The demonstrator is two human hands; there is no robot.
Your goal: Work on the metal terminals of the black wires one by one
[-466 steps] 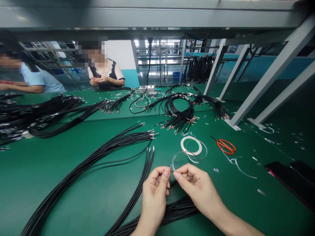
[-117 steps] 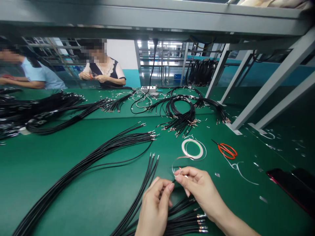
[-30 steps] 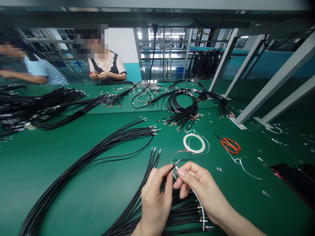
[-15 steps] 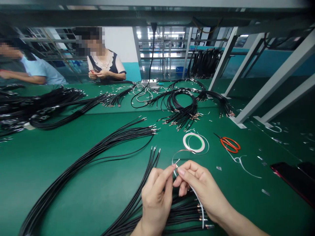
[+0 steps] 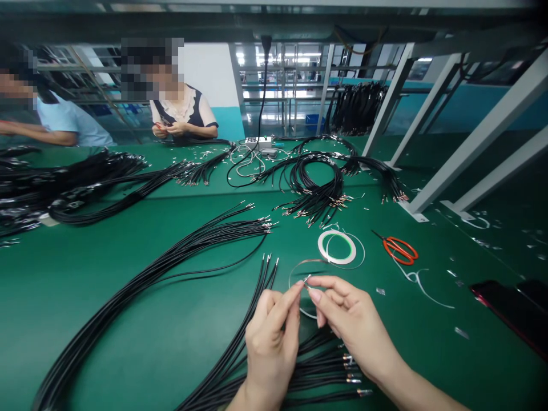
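My left hand (image 5: 274, 337) is closed in a pinch on a thin cable, whose pale metal tip (image 5: 307, 278) pokes up between the fingertips. My right hand (image 5: 349, 319) meets it there, thumb and index finger pinched at the same spot. A narrow white tape strip (image 5: 309, 314) curves from the tape roll (image 5: 322, 246) round behind the fingers to my right hand; its end is hidden. Beneath both hands lies a bundle of black cables (image 5: 317, 365) with metal tips.
A long black cable bundle (image 5: 171, 254) curves across the green table (image 5: 128, 325) to the left. Orange-handled scissors (image 5: 400, 251) lie right of the roll. Coiled cables (image 5: 319, 182) are further back, beside grey metal posts (image 5: 440, 171). Two people sit across the table.
My right fingers have closed up against the cable tip. The white strip that hung below my right hand no longer shows, and the strip's loop bows further left.
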